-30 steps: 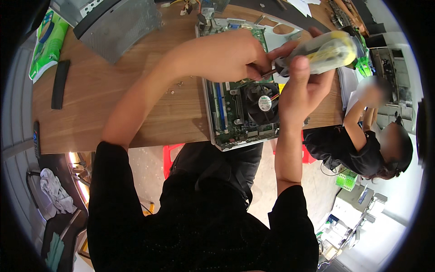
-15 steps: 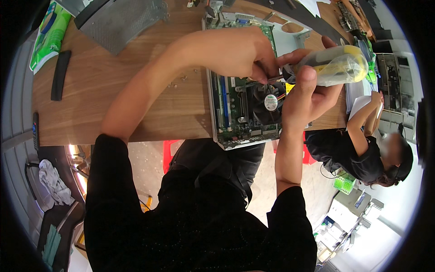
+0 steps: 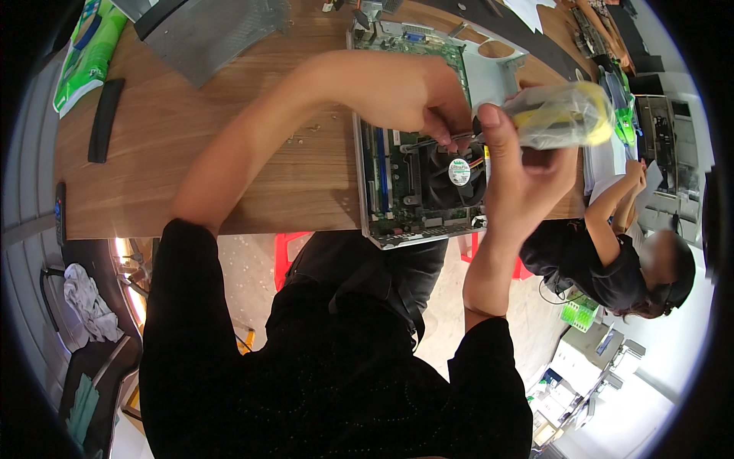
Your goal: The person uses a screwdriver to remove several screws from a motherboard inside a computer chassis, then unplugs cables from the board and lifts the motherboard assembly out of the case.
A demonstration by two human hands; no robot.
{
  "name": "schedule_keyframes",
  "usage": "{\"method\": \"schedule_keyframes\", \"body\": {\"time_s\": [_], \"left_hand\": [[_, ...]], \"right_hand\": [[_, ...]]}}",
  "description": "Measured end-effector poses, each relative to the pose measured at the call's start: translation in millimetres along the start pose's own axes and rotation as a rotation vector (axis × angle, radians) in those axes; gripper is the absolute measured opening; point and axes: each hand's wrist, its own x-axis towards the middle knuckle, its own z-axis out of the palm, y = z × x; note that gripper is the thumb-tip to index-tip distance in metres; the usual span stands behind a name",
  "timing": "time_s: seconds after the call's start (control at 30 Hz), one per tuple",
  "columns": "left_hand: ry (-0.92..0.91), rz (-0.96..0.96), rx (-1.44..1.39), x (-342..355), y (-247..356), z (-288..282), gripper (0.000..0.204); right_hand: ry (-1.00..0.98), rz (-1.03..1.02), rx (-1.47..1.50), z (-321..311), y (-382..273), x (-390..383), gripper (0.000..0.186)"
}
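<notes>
A cordless power screwdriver (image 3: 562, 115), yellow and dark and wrapped in clear plastic, lies in my right hand (image 3: 520, 168). My right thumb presses along its front end, and the tool points left. My left hand (image 3: 417, 96) reaches across from the left, its fingertips pinched on the thin bit at the front of the screwdriver. Just below these fingers is a black cooling fan (image 3: 451, 180) with a round white label. The fan sits on a green circuit board (image 3: 394, 157) inside an open metal computer case (image 3: 365, 206). My hands partly hide the board.
Small loose bits (image 3: 294, 139) lie on the wooden table (image 3: 153, 172) left of the case. A grey perforated panel (image 3: 214, 38), a black strip (image 3: 105, 122), a green package (image 3: 90, 57) and a remote control (image 3: 60, 210) lie further left. Another person (image 3: 604, 245) sits at right, holding paper.
The screwdriver has tilted slightly in my right hand, and that hand has shifted a little. My left fingers stay over the fan. The co-worker's paper has moved.
</notes>
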Motion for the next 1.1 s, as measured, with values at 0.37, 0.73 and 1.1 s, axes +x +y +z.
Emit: {"method": "schedule_keyframes", "body": {"time_s": [0.37, 0.73, 1.1], "left_hand": [[-0.012, 0.054, 0.150, 5, -5, 3, 0.020], [-0.033, -0.142, -0.045, 2, 6, -4, 0.026], [-0.108, -0.242, 0.083, 5, 14, -1, 0.026]], "right_hand": [[0.032, -0.102, 0.109, -18, -4, 12, 0.077], [0.004, -0.164, 0.007, -16, -17, 35, 0.066], [-0.100, -0.199, 0.349, -20, -12, 38, 0.064]]}}
